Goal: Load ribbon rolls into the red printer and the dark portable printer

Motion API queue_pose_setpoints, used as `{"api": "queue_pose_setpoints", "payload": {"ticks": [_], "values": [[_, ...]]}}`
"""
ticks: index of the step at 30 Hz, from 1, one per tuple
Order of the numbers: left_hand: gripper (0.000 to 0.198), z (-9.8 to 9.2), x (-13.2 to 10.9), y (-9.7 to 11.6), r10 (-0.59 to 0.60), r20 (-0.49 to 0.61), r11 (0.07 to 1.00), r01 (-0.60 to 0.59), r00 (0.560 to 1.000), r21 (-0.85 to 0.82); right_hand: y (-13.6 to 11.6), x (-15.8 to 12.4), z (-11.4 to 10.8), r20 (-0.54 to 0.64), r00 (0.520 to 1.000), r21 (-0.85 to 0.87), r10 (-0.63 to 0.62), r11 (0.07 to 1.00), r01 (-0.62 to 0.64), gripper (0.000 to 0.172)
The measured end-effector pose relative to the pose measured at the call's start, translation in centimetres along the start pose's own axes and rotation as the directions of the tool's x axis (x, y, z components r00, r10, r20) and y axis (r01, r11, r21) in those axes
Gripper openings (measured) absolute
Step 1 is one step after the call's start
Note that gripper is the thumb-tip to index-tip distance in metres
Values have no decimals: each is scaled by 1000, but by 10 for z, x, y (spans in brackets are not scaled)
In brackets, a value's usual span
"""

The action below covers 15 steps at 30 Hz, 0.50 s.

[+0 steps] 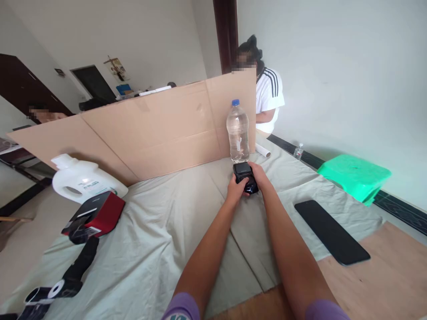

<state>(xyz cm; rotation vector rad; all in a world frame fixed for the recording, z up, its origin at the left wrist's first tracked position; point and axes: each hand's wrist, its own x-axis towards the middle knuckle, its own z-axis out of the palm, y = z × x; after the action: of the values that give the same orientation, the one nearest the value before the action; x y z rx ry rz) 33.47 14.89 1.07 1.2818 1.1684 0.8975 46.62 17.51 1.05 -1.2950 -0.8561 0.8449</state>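
Both my hands are on a small black handheld device point(242, 169) with a dark panel at its far end. My left hand point(237, 188) grips its left side, thumb lying across its glossy near part. Along the right edge, my right hand point(259, 177) closes on the same device. Just behind it a clear bottle point(238, 133) with a blue cap stands upright in front of a cardboard panel point(160, 129). To the right of my right forearm a black phone-like slab point(332, 232) lies flat. The device's underside is hidden.
On the left, a white jug point(88, 178) lies tilted beside a red-and-black box-shaped machine point(100, 213) and a black strap-like item with a white roll point(65, 286). A paper roll point(263, 150) lies behind the bottle. A green stool point(355, 175) stands right; a person point(269, 98) sits beyond the cardboard.
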Motion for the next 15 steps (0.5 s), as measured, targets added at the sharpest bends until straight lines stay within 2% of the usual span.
{"api": "queue_pose_setpoints", "payload": {"ticks": [3, 5, 8, 10, 11, 13, 15], "values": [[60, 3, -2, 2, 13, 27, 1000, -13, 1000, 14, 3, 1, -2, 6, 1000, -29, 17, 999, -17, 35], [72, 0, -7, 7, -8, 42, 999, 7, 999, 37, 1, -1, -5, -2, 1000, -44, 24, 999, -24, 36], [93, -24, -23, 16, -33, 27, 994, 30, 999, 108, -13, -6, -12, -18, 1000, -67, 3, 998, -4, 36], [93, -61, -37, 22, 24, -23, 983, -20, 999, 185, -29, -9, -13, -45, 997, -94, -58, 994, 53, 38], [88, -86, -44, 25, 77, -63, 974, -61, 995, 218, -38, -12, -10, -83, 989, -123, -120, 986, 110, 40], [74, -152, -62, 29, 190, -177, 953, -138, 966, 270, -55, -21, 5, -85, 968, -162, -237, 962, 222, 46], [58, -231, -83, 34, 297, -322, 927, -191, 899, 322, -65, -40, 37, 26, 949, -178, -314, 933, 314, 49]]}}
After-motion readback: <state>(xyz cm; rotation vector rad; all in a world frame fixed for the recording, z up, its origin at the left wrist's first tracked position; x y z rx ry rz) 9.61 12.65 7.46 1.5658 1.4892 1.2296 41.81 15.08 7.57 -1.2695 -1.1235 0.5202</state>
